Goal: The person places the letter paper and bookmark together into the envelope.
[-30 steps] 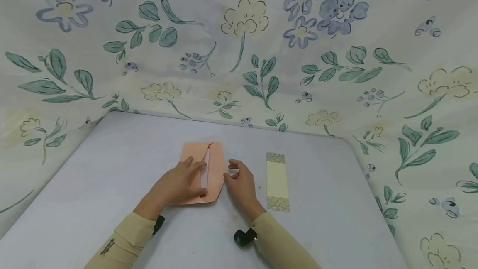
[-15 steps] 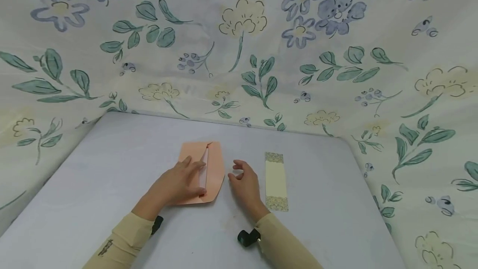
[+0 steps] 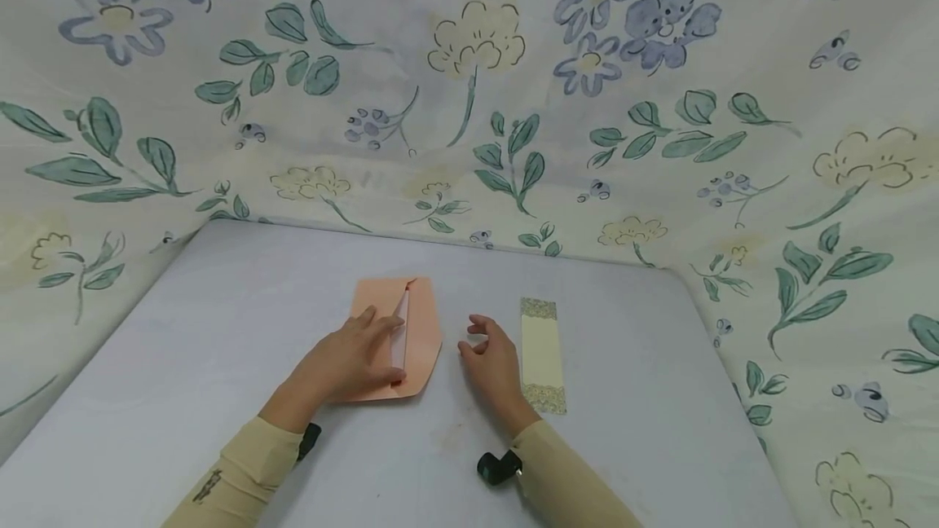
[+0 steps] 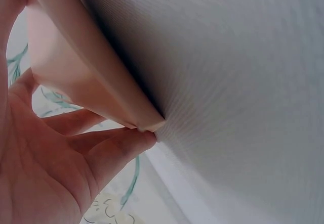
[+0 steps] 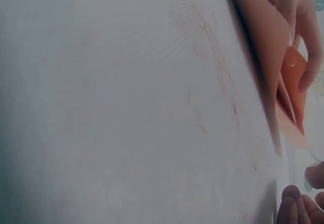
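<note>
A peach-orange paper envelope [image 3: 423, 341] lies on the white table, with a long gap down its middle showing a pale inside. My left hand [image 3: 345, 361] holds the envelope's left part, its thumb and a finger reaching to the gap. In the left wrist view, other fingertips touch the low edge of the envelope [image 4: 96, 77]. The right wrist view shows a raised envelope side [image 5: 263, 37] and the left hand beyond it. Right of the envelope, my right hand [image 3: 493, 365] hovers with loosely bent fingers, touching nothing.
A cream paper strip [image 3: 541, 353] with patterned ends lies right of my right hand. The white table [image 3: 623, 332] meets a floral cloth [image 3: 440, 104] behind and at the sides. Black wrist cameras sit under both sleeves.
My right hand has left the envelope's right edge and drawn away to the right, toward the cream strip. The left hand and the envelope have stayed in place.
</note>
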A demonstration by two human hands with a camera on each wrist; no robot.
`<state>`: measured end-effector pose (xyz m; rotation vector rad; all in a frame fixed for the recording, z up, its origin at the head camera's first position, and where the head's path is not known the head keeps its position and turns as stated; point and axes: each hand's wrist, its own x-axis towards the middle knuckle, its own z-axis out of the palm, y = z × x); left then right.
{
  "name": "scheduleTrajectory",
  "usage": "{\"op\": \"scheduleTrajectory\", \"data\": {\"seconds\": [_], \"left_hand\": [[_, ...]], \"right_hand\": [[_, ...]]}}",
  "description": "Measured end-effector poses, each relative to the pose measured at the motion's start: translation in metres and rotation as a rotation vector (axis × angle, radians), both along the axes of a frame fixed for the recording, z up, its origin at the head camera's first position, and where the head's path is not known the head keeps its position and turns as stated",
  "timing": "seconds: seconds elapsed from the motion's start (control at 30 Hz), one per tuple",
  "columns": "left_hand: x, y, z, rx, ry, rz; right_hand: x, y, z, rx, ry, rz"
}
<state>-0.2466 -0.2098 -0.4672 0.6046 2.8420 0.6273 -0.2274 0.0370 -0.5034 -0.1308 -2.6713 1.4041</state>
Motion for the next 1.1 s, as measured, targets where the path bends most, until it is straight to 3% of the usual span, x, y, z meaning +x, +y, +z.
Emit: {"op": "scheduleTrajectory", "data": {"seconds": [0.57, 1.1], "left_hand": [[-0.001, 0.004, 0.003, -0.012, -0.023, 0.016], [0.004, -0.006, 0.003, 0.006, -0.014, -0.015]], "right_hand": [[0.000, 0.016, 0.001, 0.007, -0.006, -0.022], [0.016, 0.026, 0.008, 0.017, 0.037, -0.107]]}}
